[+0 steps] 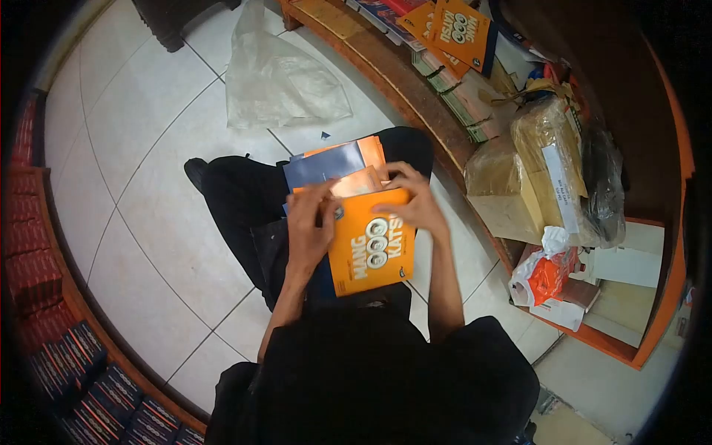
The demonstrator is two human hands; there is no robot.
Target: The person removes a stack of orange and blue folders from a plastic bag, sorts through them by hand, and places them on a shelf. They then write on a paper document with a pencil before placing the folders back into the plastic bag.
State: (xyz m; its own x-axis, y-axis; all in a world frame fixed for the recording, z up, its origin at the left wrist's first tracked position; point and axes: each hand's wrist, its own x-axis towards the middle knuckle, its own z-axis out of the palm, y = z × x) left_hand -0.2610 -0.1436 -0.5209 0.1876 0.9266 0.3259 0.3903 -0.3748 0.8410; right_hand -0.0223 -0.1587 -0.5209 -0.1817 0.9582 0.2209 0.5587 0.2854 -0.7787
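An orange piece of packaging (371,252) printed "MANG KATSU" lies tilted over my lap. My left hand (310,222) is at its upper left edge, fingers curled and partly blurred. My right hand (409,196) grips its upper right corner, thumb on the printed face. Behind it, between my hands, a pale orange flap shows. Farther up on my crossed legs lie more flat pieces, one with a dark blue face (322,167) and orange ones beneath. What my left fingertips pinch is hard to make out.
A translucent plastic bag (278,81) lies on the tiled floor (156,245). Along the right runs a wooden shelf (371,55) with orange packs (463,37), wrapped packages (552,163) and a red-and-white bag (547,276). Stacked dark boxes (122,400) line the lower left.
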